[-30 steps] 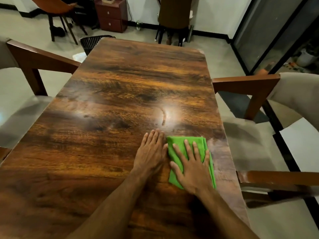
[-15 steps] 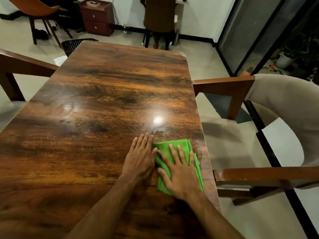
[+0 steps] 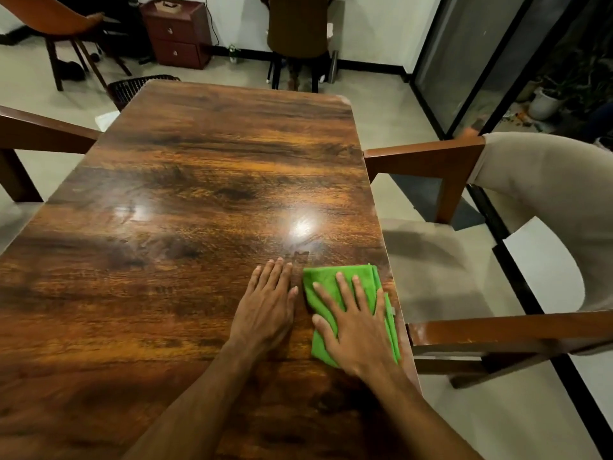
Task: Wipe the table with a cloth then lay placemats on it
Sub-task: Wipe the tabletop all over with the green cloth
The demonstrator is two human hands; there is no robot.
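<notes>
The green cloth (image 3: 328, 283) lies folded on the bench (image 3: 199, 194) in the lower right of the frame, its right side just beside the bench's right edge. The right hand (image 3: 356, 330) lies flat on it, fingers straight and spread, pressing it down. The left hand (image 3: 267, 307) rests flat on the wood just left of the cloth, fingers straight and close together, gripping nothing. A wide stretch of glossy wood runs from the hands toward the top and left of the frame, with two glare spots near the centre. Past the right edge stands a padded chair (image 3: 547, 194). Its upper armrest (image 3: 424, 157) points at the bench, and its lower armrest (image 3: 497, 327) ends near the cloth's lower corner. Another chair's wooden arm (image 3: 43, 131) reaches the bench's left edge at upper left. By the far left corner sits a dark woven basket (image 3: 139, 89); its contents are hidden.
</notes>
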